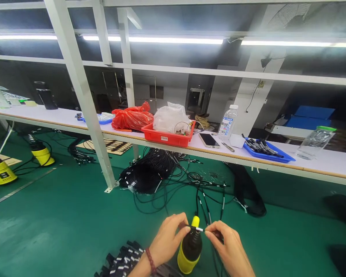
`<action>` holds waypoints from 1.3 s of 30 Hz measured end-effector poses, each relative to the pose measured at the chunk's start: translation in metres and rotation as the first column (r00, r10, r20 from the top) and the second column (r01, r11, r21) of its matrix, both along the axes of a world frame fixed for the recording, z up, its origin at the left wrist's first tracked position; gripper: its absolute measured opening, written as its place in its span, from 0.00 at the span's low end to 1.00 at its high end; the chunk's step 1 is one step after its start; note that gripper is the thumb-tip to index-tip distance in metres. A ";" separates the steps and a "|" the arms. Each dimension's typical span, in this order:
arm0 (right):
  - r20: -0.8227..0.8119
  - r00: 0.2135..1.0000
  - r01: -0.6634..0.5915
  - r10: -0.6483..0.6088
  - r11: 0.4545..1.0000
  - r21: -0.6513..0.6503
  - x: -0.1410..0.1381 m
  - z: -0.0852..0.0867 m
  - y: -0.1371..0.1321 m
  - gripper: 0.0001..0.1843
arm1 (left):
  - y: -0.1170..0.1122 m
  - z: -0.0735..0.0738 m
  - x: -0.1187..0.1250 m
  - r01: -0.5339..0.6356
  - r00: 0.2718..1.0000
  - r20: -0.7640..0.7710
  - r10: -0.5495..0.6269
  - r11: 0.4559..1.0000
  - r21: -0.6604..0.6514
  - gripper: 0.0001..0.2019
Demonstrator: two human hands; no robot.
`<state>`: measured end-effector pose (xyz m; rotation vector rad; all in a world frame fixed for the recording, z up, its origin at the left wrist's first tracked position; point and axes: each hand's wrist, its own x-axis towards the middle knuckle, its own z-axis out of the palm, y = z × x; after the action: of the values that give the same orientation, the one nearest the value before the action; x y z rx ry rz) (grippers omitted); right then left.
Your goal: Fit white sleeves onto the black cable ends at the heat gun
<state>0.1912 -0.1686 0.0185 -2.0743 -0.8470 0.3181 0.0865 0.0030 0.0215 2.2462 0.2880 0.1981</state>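
At the bottom centre, my left hand and my right hand both pinch a thin black cable with a white label. They hold it just above a yellow and black tool that stands upright on the green mat. My left wrist wears a red bead bracelet. The cable runs back toward a pile of black cables. A bundle of black connector ends with white labels lies beside my left forearm.
A white shelf crosses the view on a white frame post. It carries a red tray with bags, a phone, a water bottle and a blue tray. Yellow tools stand at left.
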 end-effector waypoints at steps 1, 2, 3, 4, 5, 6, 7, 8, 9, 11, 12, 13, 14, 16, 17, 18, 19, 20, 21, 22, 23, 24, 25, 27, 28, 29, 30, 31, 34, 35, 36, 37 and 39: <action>0.005 1.000 0.001 -0.001 1.000 -0.018 0.000 0.000 0.000 0.14 | -0.001 0.000 0.000 -0.002 1.000 -0.020 0.003 0.999 0.035 0.11; 0.015 1.000 0.005 -0.004 0.999 -0.036 0.000 -0.001 0.000 0.16 | -0.001 -0.001 0.001 -0.003 0.999 -0.038 0.005 0.998 0.065 0.15; 0.028 1.000 0.010 -0.008 0.999 -0.052 0.000 -0.001 0.000 0.17 | -0.001 -0.002 0.002 -0.004 0.999 -0.051 0.008 0.996 0.086 0.18; 0.037 0.999 0.014 -0.011 0.998 -0.060 0.000 -0.001 0.000 0.18 | -0.001 -0.003 0.002 -0.003 0.998 -0.054 0.008 0.996 0.093 0.19; 0.040 0.999 0.013 -0.011 0.998 -0.055 0.001 -0.002 0.000 0.18 | -0.001 -0.004 0.002 -0.002 0.999 -0.043 0.006 0.996 0.085 0.19; 0.035 0.999 0.008 -0.007 0.999 -0.039 0.001 -0.003 0.000 0.17 | -0.001 -0.005 0.002 -0.001 1.000 -0.021 0.002 0.998 0.066 0.17; 0.027 1.000 0.002 -0.001 1.000 -0.018 0.001 -0.003 0.000 0.16 | 0.000 -0.006 0.001 0.001 1.000 0.006 -0.001 0.999 0.043 0.14; 0.018 1.000 -0.004 0.004 1.000 0.003 0.001 -0.004 0.000 0.14 | 0.000 -0.006 0.000 0.004 1.000 0.031 -0.004 1.000 0.020 0.10; 0.010 1.000 -0.007 0.007 1.000 0.022 0.001 -0.004 0.000 0.13 | 0.000 -0.006 0.000 0.006 0.999 0.051 -0.006 1.000 0.000 0.07; 0.000 1.000 -0.002 0.002 0.999 0.042 0.001 -0.004 0.001 0.11 | 0.000 -0.005 -0.001 0.008 0.998 0.064 -0.007 1.000 -0.017 0.03; -0.004 1.000 0.002 -0.002 0.999 0.045 0.000 -0.004 0.001 0.11 | 0.000 -0.004 -0.001 0.009 0.998 0.060 -0.008 1.000 -0.014 0.02; -0.005 1.000 0.004 -0.004 0.999 0.045 0.000 -0.004 0.001 0.11 | 0.000 -0.004 -0.001 0.009 0.999 0.053 -0.009 1.000 -0.002 0.03; -0.002 1.000 0.005 -0.005 0.999 0.036 0.000 -0.003 0.001 0.12 | 0.000 -0.003 0.000 0.009 0.999 0.041 -0.010 1.000 0.017 0.05; 0.013 1.000 0.008 -0.008 1.000 0.000 0.000 -0.003 0.001 0.15 | -0.001 -0.004 0.001 0.001 1.000 0.003 -0.002 0.998 0.065 0.12; 0.024 1.000 0.011 -0.011 1.000 -0.022 0.000 -0.003 0.000 0.17 | -0.002 -0.005 0.002 -0.005 1.000 -0.016 0.007 0.996 0.084 0.16; 0.033 0.999 0.015 -0.014 0.999 -0.042 0.000 -0.003 0.000 0.18 | -0.002 -0.006 0.003 -0.011 0.999 -0.032 0.014 0.995 0.095 0.19; 0.041 0.999 0.017 -0.015 0.998 -0.054 0.000 -0.004 0.000 0.19 | -0.002 -0.007 0.003 -0.015 0.999 -0.036 0.019 0.995 0.095 0.21; 0.045 0.999 0.015 -0.013 0.998 -0.056 0.001 -0.004 0.000 0.19 | -0.003 -0.008 0.003 -0.017 0.999 -0.026 0.019 0.996 0.083 0.21; 0.044 0.999 0.011 -0.009 0.999 -0.049 0.001 -0.005 0.000 0.19 | -0.003 -0.009 0.002 -0.016 1.000 -0.002 0.016 0.998 0.064 0.20; 0.039 0.999 0.005 -0.003 0.999 -0.037 0.001 -0.005 0.000 0.18 | -0.003 -0.009 0.001 -0.014 0.999 0.030 0.012 0.999 0.042 0.17; 0.030 1.000 -0.002 0.003 1.000 -0.021 0.001 -0.005 0.000 0.16 | -0.003 -0.009 0.001 -0.010 0.998 0.064 0.009 1.000 0.021 0.13; 0.020 1.000 -0.004 0.004 1.000 -0.005 0.001 -0.005 0.000 0.15 | -0.002 -0.009 0.000 -0.006 0.996 0.094 0.006 1.000 0.002 0.10; 0.009 1.000 -0.004 0.004 1.000 0.009 0.000 -0.005 0.000 0.13 | -0.002 -0.009 -0.001 -0.005 0.994 0.111 0.006 1.000 -0.013 0.07; -0.005 1.000 -0.009 0.010 0.999 0.034 -0.001 -0.004 0.001 0.12 | -0.001 -0.008 -0.001 -0.015 0.996 0.088 0.016 1.000 -0.019 0.08; -0.006 1.000 -0.017 0.017 0.999 0.042 -0.001 -0.003 0.001 0.12 | 0.000 -0.008 -0.001 -0.022 0.998 0.059 0.023 1.000 -0.010 0.11; -0.005 1.000 -0.022 0.023 0.999 0.046 -0.001 -0.002 0.001 0.12 | 0.000 -0.008 -0.001 -0.028 0.999 0.030 0.028 1.000 0.004 0.14; -0.001 1.000 -0.026 0.026 0.999 0.045 -0.002 -0.001 0.000 0.13 | 0.000 -0.009 0.000 -0.032 0.999 0.009 0.032 0.999 0.020 0.17; 0.001 1.000 -0.028 0.028 0.999 0.039 -0.002 0.000 0.000 0.13 | -0.001 -0.009 0.000 -0.033 0.999 -0.002 0.033 0.999 0.032 0.20; 0.013 0.999 -0.037 0.037 0.999 -0.005 -0.002 0.000 -0.003 0.15 | -0.002 -0.012 0.001 -0.040 0.999 -0.002 0.040 0.998 0.046 0.23; 0.028 0.999 -0.040 0.041 0.999 -0.027 -0.002 0.000 -0.004 0.16 | -0.002 -0.013 0.001 -0.047 0.999 0.002 0.047 0.998 0.046 0.23; 0.047 0.998 -0.041 0.043 0.998 -0.049 -0.002 -0.001 -0.006 0.16 | -0.002 -0.014 0.001 -0.050 0.999 0.008 0.049 0.998 0.044 0.22; 0.067 0.997 -0.036 0.040 0.997 -0.067 -0.003 -0.002 -0.007 0.17 | -0.002 -0.015 0.001 -0.048 0.999 0.016 0.048 0.998 0.039 0.21; 0.100 0.995 -0.013 0.021 0.996 -0.083 -0.003 -0.002 -0.008 0.17 | -0.001 -0.016 0.001 -0.038 0.998 0.046 0.037 0.999 0.014 0.18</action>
<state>0.1881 -0.1764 0.0165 -2.1757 -0.9262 0.2627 0.0871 0.0017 0.0059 2.2494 0.3050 0.2721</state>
